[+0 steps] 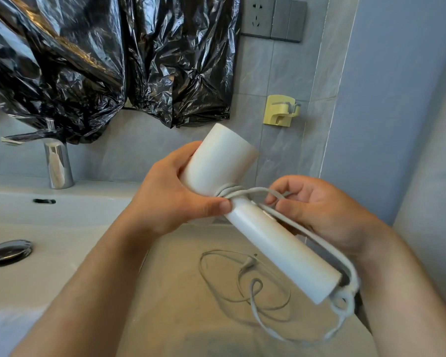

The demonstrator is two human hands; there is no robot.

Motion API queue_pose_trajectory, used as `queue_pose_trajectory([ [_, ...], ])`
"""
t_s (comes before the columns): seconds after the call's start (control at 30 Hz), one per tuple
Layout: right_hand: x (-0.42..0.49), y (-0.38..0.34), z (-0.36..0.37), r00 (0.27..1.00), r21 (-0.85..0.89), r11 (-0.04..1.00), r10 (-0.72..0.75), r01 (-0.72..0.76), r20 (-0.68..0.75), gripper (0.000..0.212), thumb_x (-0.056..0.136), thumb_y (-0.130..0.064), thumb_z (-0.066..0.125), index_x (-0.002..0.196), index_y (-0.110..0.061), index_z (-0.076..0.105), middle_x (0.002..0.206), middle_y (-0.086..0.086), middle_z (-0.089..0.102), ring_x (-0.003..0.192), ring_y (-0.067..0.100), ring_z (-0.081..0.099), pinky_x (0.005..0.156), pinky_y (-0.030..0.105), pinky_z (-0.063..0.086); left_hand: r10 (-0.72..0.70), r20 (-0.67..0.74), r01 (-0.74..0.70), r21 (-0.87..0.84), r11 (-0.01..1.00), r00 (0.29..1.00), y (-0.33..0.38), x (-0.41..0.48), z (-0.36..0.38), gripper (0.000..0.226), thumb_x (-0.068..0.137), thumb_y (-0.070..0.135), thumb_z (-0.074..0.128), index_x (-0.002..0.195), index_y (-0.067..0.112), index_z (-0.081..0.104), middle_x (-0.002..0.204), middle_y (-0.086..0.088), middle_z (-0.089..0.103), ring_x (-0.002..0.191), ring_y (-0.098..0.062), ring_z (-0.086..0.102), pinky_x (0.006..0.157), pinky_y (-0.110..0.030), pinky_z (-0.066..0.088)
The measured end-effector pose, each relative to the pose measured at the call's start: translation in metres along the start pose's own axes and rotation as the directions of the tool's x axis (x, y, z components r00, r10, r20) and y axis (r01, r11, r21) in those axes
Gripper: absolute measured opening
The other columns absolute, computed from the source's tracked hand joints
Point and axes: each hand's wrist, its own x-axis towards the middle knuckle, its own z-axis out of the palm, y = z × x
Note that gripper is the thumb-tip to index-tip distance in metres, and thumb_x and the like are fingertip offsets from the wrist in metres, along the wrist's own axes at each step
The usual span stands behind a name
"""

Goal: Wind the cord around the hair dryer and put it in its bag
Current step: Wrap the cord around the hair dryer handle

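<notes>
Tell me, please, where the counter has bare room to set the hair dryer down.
Bare counter lies between the left forearm and the loose cord loops; the ledge beside the faucet is free too. Crowded under the hair dryer.

The left hand (170,194) and right hand (327,212) are bare, nails cut short, on bare forearms (88,292).

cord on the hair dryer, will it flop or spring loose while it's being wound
Probably floppy: the cord sags in loose loops onto the counter below the hair dryer. It likely has some spring, since those loops keep open curves, so the turns at the neck may slip unless pinned, as the left hand seems to do with its thumb.
</notes>
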Motion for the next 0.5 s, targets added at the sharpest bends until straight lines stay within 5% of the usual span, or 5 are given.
queue_pose_trajectory([
  [0.13, 0.012, 0.015, 0.001, 0.998, 0.143, 0.99, 0.027, -0.02, -0.05, 0.043, 0.043, -0.051, 0.09, 0.075, -0.027, 0.073, 0.066, 0.001, 0.07, 0.046, 0.012, 0.062, 0.043, 0.02, 0.05, -0.018, -0.001, 0.018, -0.143, 0.99, 1.0, -0.006, 0.001, 0.012, 0.078, 0.048, 0.031, 0.088, 0.121, 0.015, 0.064, 0.106, -0.01, 0.071, 0.094, -0.021, 0.066, 0.077, -0.036, 0.055],
  [0.23, 0.023, 0.028, 0.018, 0.972, 0.355, 0.933, 0.03, 0.056, -0.234, 0.033, 0.069, -0.027, 0.078, 0.095, -0.015, 0.063, 0.067, 0.014, 0.066, 0.038, 0.023, 0.061, 0.034, 0.024, 0.048, -0.072, -0.112, 0.05, -0.188, 0.981, 0.991, -0.015, 0.003, 0.014, 0.073, 0.047, 0.033, 0.087, 0.115, 0.016, 0.065, 0.1, -0.008, 0.071, 0.088, -0.02, 0.066, 0.072, -0.038, 0.056],
  [0.3, 0.026, 0.032, 0.036, 0.939, 0.279, 0.951, -0.033, 0.135, -0.342, 0.01, 0.094, -0.018, 0.052, 0.099, -0.011, 0.057, 0.064, 0.011, 0.065, 0.04, 0.018, 0.059, 0.036, 0.022, 0.046, -0.119, -0.189, 0.077, -0.214, 0.974, 0.975, -0.018, 0.004, 0.015, 0.071, 0.046, 0.036, 0.086, 0.111, 0.015, 0.066, 0.095, -0.006, 0.072, 0.083, -0.019, 0.066, 0.065, -0.035, 0.054],
  [0.5, 0.028, 0.031, 0.055, 0.905, -0.173, 0.985, -0.058, -0.017, -0.421, 0.028, 0.1, -0.011, 0.039, 0.104, -0.029, 0.06, 0.081, -0.002, 0.065, 0.043, 0.007, 0.045, 0.04, 0.021, 0.036, -0.169, -0.5, 0.101, -0.159, 0.982, 0.849, -0.016, 0.006, 0.024, 0.067, 0.048, 0.042, 0.089, 0.107, 0.021, 0.065, 0.096, -0.003, 0.073, 0.078, -0.013, 0.066, 0.063, -0.037, 0.056],
])
